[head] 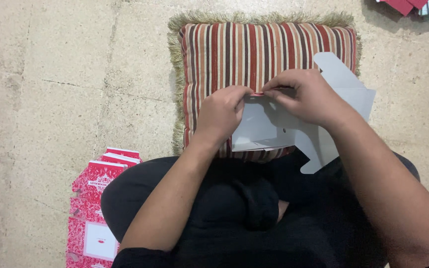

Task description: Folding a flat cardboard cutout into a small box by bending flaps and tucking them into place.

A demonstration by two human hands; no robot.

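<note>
— What is being held?

— A flat grey carton blank (269,126) is pinched at its top edge by both hands: left hand (222,114) at nine o'clock, right hand (301,97) at three. It is laid on a striped cushion (254,49).

— And around it?

— Red printed cartons (95,208) are stacked on the floor (50,74) at seven o'clock.
</note>
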